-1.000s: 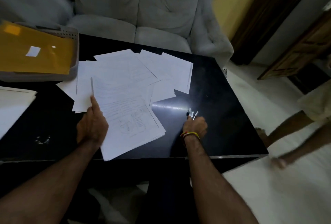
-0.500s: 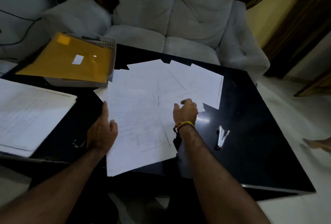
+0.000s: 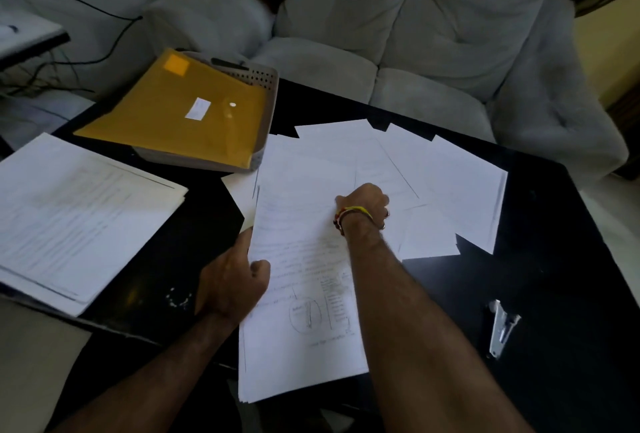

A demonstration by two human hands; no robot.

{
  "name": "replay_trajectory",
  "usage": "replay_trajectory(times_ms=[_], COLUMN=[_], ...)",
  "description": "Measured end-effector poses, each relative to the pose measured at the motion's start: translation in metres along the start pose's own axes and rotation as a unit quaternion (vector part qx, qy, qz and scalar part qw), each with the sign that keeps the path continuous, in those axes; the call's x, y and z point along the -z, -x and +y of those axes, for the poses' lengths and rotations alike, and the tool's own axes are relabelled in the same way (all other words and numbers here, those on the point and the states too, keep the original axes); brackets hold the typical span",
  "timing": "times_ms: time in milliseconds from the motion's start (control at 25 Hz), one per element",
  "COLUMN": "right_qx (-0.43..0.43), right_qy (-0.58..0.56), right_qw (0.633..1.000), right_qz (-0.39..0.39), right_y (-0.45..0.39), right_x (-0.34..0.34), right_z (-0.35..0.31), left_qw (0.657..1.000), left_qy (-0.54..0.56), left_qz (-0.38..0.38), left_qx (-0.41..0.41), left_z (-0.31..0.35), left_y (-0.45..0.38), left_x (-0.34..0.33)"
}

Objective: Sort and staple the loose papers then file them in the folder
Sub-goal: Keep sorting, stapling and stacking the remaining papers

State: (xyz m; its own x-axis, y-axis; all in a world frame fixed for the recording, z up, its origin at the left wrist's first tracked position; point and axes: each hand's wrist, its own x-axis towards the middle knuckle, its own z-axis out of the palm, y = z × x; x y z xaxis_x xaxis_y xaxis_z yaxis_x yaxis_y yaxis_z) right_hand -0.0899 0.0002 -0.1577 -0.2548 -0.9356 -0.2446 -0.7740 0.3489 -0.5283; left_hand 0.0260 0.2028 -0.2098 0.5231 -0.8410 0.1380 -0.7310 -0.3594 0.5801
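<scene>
**Hands on a sheaf of papers at a black table**

Head view. A black table (image 3: 519,294) fills the middle of the scene, with a grey sofa (image 3: 398,34) beyond its far edge. The sheaf of papers (image 3: 304,294) lies at the near centre of the table, its near end overhanging the table's near edge; printed text and a circular diagram show on the top sheet. The left hand (image 3: 232,283) holds the sheaf at its left edge: the thumb lies on the top sheet and the index finger runs along the edge, while the other fingers are hidden beneath the hand. The right hand (image 3: 363,204), wearing a yellow and red wristband (image 3: 353,212), rests on the far part of the sheaf with its fingers curled under; whether they pinch a sheet cannot be told. Loose papers (image 3: 433,183) lie fanned and overlapping just beyond and to the right of the sheaf. The yellow folder (image 3: 180,114) lies tilted on a grey perforated tray (image 3: 263,79) at the far left of the table, with a white label on its cover. A second stack of papers (image 3: 69,211) lies at the left edge. The stapler (image 3: 500,328) lies at the near right, well apart from both hands.
</scene>
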Motion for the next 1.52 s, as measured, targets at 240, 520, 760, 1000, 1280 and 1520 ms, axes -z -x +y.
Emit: replay_trajectory(times_ms=[240, 520, 760, 1000, 1280, 1520], right_qx=[0.024, 0.126, 0.219, 0.165, 0.160, 0.126], right_qy=[-0.046, 0.008, -0.084, -0.216, -0.062, 0.068], right_qw=[0.998, 0.990, 0.937, 0.907, 0.985, 0.990], right_qz=[0.035, 0.058, 0.259, 0.321, -0.001, -0.007], right_y=[-0.001, 0.013, 0.039, 0.042, 0.043, 0.055], right_x=[-0.002, 0.028, 0.085, 0.169, 0.061, 0.019], right_z=[0.000, 0.015, 0.011, -0.006, 0.083, 0.102], left_qw=[1.000, 1.000, 1.000, 0.998, 0.995, 0.994], left_qy=[-0.003, -0.003, 0.021, 0.065, 0.096, 0.108], left_qz=[-0.001, 0.002, -0.005, -0.012, -0.002, 0.016], left_qx=[-0.009, -0.011, -0.005, 0.003, 0.005, 0.021], left_z=[-0.004, 0.002, 0.008, 0.010, -0.001, 0.003], left_y=[-0.001, 0.000, 0.004, 0.005, 0.002, 0.000], left_x=[-0.002, 0.002, 0.011, 0.016, 0.014, 0.010])
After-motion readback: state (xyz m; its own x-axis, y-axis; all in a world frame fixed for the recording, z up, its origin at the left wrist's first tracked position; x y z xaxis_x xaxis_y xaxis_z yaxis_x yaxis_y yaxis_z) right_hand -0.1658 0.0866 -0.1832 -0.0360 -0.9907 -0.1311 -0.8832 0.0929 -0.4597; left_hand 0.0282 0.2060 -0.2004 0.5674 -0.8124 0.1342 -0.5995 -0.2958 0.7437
